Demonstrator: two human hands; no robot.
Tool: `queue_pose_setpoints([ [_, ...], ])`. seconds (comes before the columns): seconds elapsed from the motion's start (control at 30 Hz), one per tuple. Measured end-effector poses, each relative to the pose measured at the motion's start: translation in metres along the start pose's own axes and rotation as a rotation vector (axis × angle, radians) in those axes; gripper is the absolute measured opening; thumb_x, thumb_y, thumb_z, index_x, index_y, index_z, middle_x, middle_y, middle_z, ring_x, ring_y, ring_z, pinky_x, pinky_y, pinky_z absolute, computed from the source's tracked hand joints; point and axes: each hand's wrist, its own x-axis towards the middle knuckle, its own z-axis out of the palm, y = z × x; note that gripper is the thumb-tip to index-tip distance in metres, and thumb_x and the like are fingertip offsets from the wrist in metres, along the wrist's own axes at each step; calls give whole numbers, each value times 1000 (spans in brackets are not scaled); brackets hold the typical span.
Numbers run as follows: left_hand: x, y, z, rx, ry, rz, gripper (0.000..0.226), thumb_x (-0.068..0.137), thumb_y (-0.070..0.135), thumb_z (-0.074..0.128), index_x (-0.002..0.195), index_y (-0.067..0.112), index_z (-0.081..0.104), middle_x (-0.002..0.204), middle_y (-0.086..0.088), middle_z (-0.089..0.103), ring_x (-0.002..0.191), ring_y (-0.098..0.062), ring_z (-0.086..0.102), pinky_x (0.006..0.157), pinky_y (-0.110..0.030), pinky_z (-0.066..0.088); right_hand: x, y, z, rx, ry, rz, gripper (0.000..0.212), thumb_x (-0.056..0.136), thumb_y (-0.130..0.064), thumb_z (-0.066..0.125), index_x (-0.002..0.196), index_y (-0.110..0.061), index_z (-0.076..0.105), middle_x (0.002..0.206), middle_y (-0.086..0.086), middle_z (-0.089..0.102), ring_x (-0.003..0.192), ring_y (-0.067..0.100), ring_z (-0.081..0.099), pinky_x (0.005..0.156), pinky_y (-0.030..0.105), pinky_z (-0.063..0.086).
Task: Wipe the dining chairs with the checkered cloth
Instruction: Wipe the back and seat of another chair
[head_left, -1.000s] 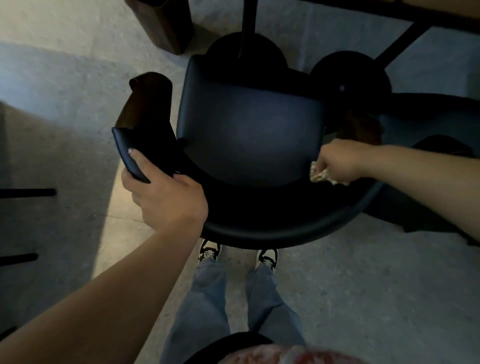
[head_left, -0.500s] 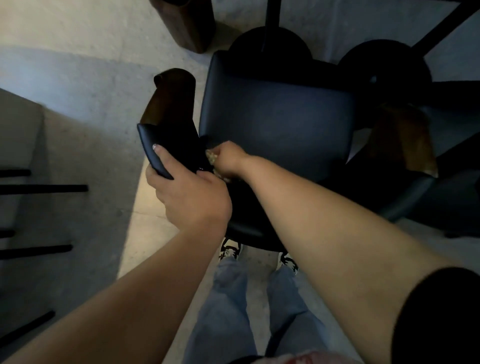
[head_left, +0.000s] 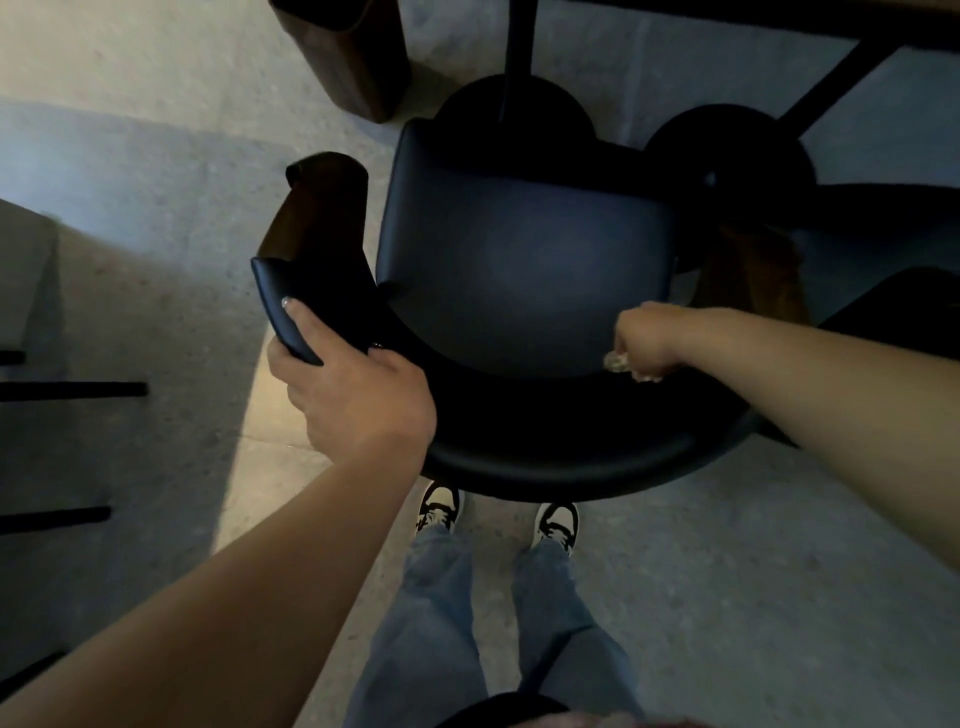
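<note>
Half a second ago the right hand (head_left: 647, 340) was at the left end of the dark blue padded dining chair (head_left: 519, 270), close beside the left hand; now it is at the right rear edge of the seat, well apart from the left hand, and the right forearm no longer crosses over the chair back. The left hand (head_left: 353, 392) has stayed on the left end of the curved padded backrest. The right grip is closed: its fingers are curled around the bunched checkered cloth (head_left: 618, 362), of which only a small pale part shows below the fist, and this cloth lies at the seam where the seat meets the backrest. The right forearm comes in from the right side of the chair, with the wrist bent downwards. The left grip is closed around the backrest end, with the thumb lying along its outer face and the fingers wrapped over the top edge. The left forearm rises from the lower left toward the chair. Behind the chair, on the grey concrete floor (head_left: 753, 571), stand the person's black-and-white sneakers (head_left: 439, 506) and blue jeans (head_left: 441, 613).
</note>
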Motion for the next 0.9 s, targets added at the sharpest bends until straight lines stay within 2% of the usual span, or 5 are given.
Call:
queue_pose_setpoints([
  [0.3, -2, 2, -1, 10, -1, 2, 73, 92, 27, 48, 152, 28, 6, 154, -14, 15, 123, -37, 44, 89, -48, 47, -41, 49, -7, 93, 165, 133, 22, 83, -11, 60, 100, -18, 71, 92, 9, 68, 75, 22, 64, 67, 27, 54],
  [0.47, -2, 3, -1, 21, 20, -7, 72, 91, 28, 47, 152, 30, 8, 153, -15, 18, 124, -39, 43, 88, -51, 46, -61, -39, -7, 909, 283, -19, 46, 81, 6, 45, 107, -20, 73, 87, 4, 72, 52, 7, 62, 42, 18, 48],
  [0.6, -1, 2, 0, 25, 23, 9, 73, 90, 29, 47, 151, 30, 7, 152, -15, 18, 121, -41, 43, 88, -51, 46, -74, -110, 5, 701, 281, -279, 49, 77, 2, 48, 113, -23, 69, 85, -2, 60, 66, 18, 60, 63, 27, 53],
  [0.7, 0, 2, 2, 24, 21, 6, 73, 89, 30, 46, 151, 29, 7, 152, -16, 18, 120, -43, 44, 87, -52, 45, -80, -77, 13, 604, 243, -187, 48, 70, 3, 54, 105, -26, 71, 65, -6, 61, 50, 10, 57, 61, 26, 56],
  [0.9, -1, 1, 1, 31, 11, 8, 73, 90, 31, 47, 150, 32, 5, 153, -15, 17, 122, -41, 42, 87, -51, 46, -82, -31, 19, 503, 247, -7, 51, 74, 1, 50, 109, -31, 71, 78, 5, 63, 65, 23, 65, 59, 25, 50],
])
